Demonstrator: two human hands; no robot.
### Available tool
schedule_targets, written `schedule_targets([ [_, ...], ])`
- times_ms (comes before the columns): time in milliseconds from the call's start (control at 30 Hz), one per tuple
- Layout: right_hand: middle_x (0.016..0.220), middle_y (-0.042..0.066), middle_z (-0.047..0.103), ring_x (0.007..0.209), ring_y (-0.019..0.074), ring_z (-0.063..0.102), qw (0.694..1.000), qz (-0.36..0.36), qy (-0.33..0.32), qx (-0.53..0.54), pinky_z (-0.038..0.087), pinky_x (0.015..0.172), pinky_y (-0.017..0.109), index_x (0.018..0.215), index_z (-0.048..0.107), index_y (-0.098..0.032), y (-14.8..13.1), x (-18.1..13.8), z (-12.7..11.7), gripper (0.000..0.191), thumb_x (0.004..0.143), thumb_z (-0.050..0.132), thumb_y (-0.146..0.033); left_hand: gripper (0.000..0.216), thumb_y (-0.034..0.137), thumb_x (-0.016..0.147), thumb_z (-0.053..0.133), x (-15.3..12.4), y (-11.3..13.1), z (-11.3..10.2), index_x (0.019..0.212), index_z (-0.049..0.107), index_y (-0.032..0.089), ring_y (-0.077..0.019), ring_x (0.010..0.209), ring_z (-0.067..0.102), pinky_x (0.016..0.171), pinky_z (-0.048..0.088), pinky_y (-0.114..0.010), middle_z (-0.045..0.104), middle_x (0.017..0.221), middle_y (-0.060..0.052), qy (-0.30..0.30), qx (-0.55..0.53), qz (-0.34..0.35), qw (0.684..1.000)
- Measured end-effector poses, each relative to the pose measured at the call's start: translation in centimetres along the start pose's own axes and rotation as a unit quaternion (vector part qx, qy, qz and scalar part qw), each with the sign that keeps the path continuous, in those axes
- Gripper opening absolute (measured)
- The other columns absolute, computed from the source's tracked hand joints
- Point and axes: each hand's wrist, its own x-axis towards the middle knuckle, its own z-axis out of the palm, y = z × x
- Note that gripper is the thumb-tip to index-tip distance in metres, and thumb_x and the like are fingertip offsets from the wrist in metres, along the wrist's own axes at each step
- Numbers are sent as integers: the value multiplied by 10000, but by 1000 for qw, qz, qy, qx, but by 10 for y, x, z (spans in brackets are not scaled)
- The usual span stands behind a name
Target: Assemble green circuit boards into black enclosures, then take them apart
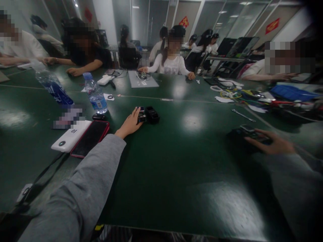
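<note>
Landmark is the black case (152, 115) on the green surface (176, 168). Just left of it, our left hand (131, 121) curls partly closed over a small device (142, 117); can't tell whether device and case touch. Well right of the case and nearer us, our right hand (280, 144) bends around a dark gadget (256, 134), thumb along its near side. Progress, our judgement: handling is under way, both pieces in hand, neither released, the case untouched by us; what's left for each piece, we can't tell. Hard to make out: right hand and gadget are blurred, the gadget's underside melts into shadow, and our left hand covers part of its device.
</note>
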Motion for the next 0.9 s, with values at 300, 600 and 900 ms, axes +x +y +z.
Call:
schedule_targets([
  [300, 1203, 173, 669, 1102, 379, 641, 978, -179, -89, 56, 500, 986, 581, 1270, 630, -176, -176, -20, 120, 590, 790, 717, -508, 839, 382, 936, 559, 1, -3, 2, 1596, 104, 135, -388, 1508, 267, 1166, 345, -563, 166, 1649, -259, 7, -2, 7, 1000],
  [600, 1159, 139, 689, 1013, 304, 676, 938, -274, -180, 114, 556, 923, 497, 1261, 646, -162, -258, -25, 158, 468, 866, 675, -412, 828, 384, 940, 549, 1, -1, 1, 1596, 102, 151, -390, 1499, 288, 1167, 346, -561, 169, 1651, -254, 8, -3, 9, 1000],
  [900, 1184, 152, 674, 1044, 323, 661, 920, -309, -225, 92, 540, 949, 526, 1251, 646, -168, -263, -16, 154, 462, 860, 685, -410, 838, 401, 936, 552, 1, -4, 3, 1601, 96, 170, -402, 1488, 308, 1169, 333, -580, 157, 1655, -248, 5, -15, 5, 1000],
])
